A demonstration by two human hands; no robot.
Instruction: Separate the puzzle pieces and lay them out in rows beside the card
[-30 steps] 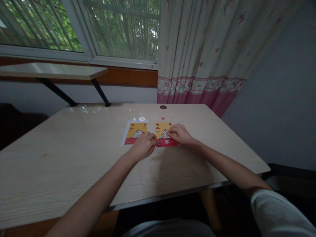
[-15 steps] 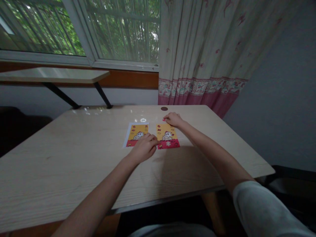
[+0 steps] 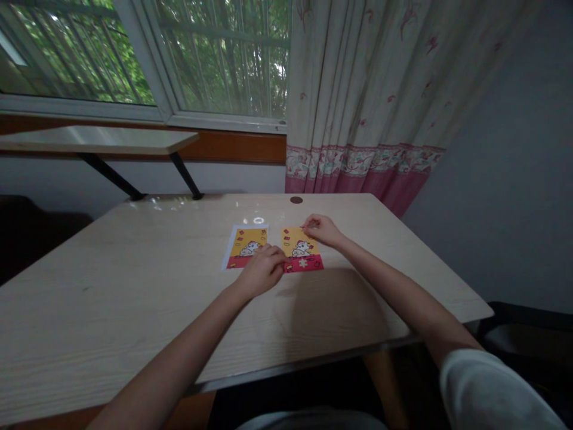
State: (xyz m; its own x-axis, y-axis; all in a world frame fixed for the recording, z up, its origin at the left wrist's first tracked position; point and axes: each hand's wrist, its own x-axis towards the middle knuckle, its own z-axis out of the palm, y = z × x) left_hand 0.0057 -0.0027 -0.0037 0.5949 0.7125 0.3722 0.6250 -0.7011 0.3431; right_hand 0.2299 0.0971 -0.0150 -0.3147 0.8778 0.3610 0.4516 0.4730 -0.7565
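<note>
A yellow-and-red jigsaw puzzle (image 3: 292, 242) with a white cartoon animal lies flat on the table. One pale, piece-shaped gap (image 3: 302, 263) shows in its red lower band. My left hand (image 3: 264, 267) is at the puzzle's lower left edge, fingers curled and fingertips resting on that edge. Above the puzzle's upper right part, my right hand (image 3: 323, 229) pinches a small red puzzle piece (image 3: 304, 226), mostly hidden by the fingers. Left of the puzzle lies a white-bordered picture sheet (image 3: 244, 239) with the same design, its lower right corner covered by my left hand.
The pale wooden table (image 3: 147, 310) has a round dark cable-hole cover (image 3: 296, 200) near its back edge. A raised shelf (image 3: 111, 138) on black legs stands at the back left. Behind are a window (image 3: 224, 60) and a patterned curtain (image 3: 358, 107).
My right hand went from the puzzle to the loose red piece beyond its top edge, took hold of it, and drew it back toward the puzzle. My left hand has stayed at the puzzle's edge.
</note>
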